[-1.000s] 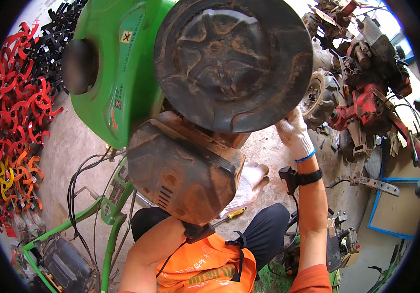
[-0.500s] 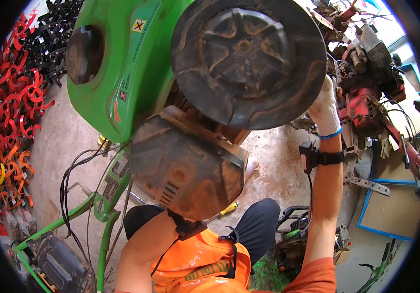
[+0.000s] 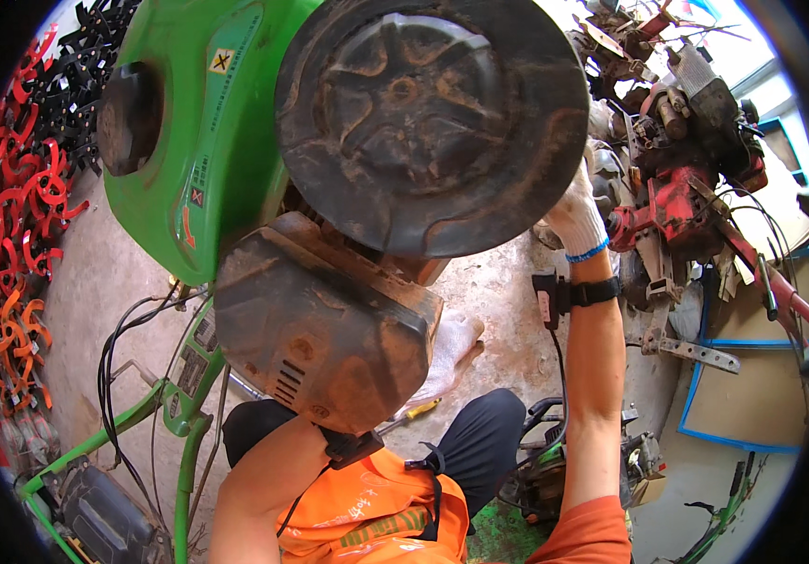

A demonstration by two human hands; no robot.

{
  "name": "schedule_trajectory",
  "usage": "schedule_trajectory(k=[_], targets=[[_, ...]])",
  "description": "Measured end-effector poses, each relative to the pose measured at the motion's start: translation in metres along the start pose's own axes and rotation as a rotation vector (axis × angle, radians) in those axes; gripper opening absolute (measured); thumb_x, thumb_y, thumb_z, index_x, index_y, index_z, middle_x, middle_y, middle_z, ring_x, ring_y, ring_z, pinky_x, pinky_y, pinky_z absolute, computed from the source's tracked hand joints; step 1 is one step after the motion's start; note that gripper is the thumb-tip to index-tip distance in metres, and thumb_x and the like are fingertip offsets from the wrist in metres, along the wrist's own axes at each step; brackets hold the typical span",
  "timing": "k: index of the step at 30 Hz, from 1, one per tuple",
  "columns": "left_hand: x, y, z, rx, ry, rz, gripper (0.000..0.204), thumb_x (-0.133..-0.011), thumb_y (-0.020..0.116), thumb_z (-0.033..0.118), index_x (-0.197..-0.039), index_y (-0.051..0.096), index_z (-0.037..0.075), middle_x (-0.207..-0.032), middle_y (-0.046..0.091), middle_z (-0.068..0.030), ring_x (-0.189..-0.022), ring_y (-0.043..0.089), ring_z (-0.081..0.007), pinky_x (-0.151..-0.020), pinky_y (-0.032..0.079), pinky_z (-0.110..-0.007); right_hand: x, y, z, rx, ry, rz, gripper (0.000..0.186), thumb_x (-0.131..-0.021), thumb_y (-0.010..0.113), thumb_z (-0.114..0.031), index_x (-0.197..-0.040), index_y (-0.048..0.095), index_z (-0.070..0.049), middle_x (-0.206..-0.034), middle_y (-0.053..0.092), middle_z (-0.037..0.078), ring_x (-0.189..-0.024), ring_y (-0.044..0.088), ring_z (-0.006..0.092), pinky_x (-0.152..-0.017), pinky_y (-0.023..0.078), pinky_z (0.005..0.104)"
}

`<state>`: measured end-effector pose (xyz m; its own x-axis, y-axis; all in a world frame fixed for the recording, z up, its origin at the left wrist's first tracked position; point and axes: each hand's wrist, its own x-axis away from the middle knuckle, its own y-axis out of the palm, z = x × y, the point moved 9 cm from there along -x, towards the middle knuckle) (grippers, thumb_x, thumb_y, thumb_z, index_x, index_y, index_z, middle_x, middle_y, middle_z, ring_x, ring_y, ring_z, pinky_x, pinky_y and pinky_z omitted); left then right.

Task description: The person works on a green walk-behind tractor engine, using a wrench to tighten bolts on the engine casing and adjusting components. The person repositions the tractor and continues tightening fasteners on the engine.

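A dusty black round cover (image 3: pixel 414 141) sits on the engine of a green machine, beside its fuel tank (image 3: pixel 179 141). My right hand (image 3: pixel 577 211), in a white knit glove with a blue cuff, is at the cover's lower right rim; its fingers are hidden behind it. Below is a rust-stained, slotted, angular black cover (image 3: pixel 320 329). My left forearm (image 3: pixel 277 470) passes beneath this part. White glove fabric, apparently my left hand (image 3: pixel 451 352), shows beyond its right edge, with the fingers not clearly visible.
A screwdriver with a yellow handle (image 3: pixel 421 409) lies on the floor near my knees. Green handlebars (image 3: pixel 188 470) with black cables stand at left. Red and black curved blades (image 3: pixel 19 207) are heaped far left. A dirty red machine (image 3: pixel 686 211) stands at right.
The whole scene has shifted left in the view. More of the white glove shows beyond the angular cover. My right hand remains at the round cover's rim.
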<state>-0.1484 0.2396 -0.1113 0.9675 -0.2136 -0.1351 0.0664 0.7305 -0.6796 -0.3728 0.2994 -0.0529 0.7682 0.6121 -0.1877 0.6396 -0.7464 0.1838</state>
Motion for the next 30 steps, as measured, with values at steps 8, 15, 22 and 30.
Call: schedule_trajectory(k=[8,15,22,30], targets=[[0.005,0.007,0.0,-0.064,0.139,0.095,0.015,-0.095,0.071,0.019,-0.103,0.071,0.006,-0.091,0.07,-0.0162,-0.083,0.073,-0.0374,-0.074,0.057,-0.051,0.037,-0.006,0.067,-0.291,0.083,0.16,0.013,-0.107,0.078,-0.017,-0.11,0.072,-0.007,-0.093,0.079,0.011,-0.074,0.075,0.0191,-0.066,0.064,0.0324],[0.006,0.016,-0.003,-0.058,0.084,0.071,0.018,-0.099,0.071,0.023,-0.109,0.071,0.008,-0.092,0.072,-0.0157,-0.082,0.073,-0.038,-0.077,0.056,-0.052,0.06,-0.011,0.084,-0.229,0.138,0.181,0.016,-0.106,0.081,-0.018,-0.107,0.071,-0.005,-0.092,0.079,0.013,-0.072,0.072,0.0184,-0.061,0.06,0.0336],[0.006,0.013,-0.002,-0.073,0.053,0.068,0.02,-0.101,0.068,0.024,-0.112,0.071,0.008,-0.096,0.073,-0.0148,-0.087,0.073,-0.0393,-0.081,0.056,-0.051,0.058,-0.005,0.1,-0.329,0.211,0.212,0.014,-0.105,0.081,-0.017,-0.106,0.072,-0.006,-0.089,0.077,0.01,-0.067,0.069,0.0168,-0.055,0.053,0.0296],[0.007,0.013,-0.002,-0.086,0.056,0.051,0.019,-0.101,0.068,0.023,-0.111,0.072,0.008,-0.095,0.073,-0.0141,-0.087,0.072,-0.0377,-0.08,0.055,-0.049,0.022,-0.003,0.093,-0.07,0.216,-0.035,0.029,-0.098,0.088,-0.021,-0.114,0.071,-0.003,-0.089,0.077,0.008,-0.068,0.073,0.016,-0.055,0.057,0.0285]])
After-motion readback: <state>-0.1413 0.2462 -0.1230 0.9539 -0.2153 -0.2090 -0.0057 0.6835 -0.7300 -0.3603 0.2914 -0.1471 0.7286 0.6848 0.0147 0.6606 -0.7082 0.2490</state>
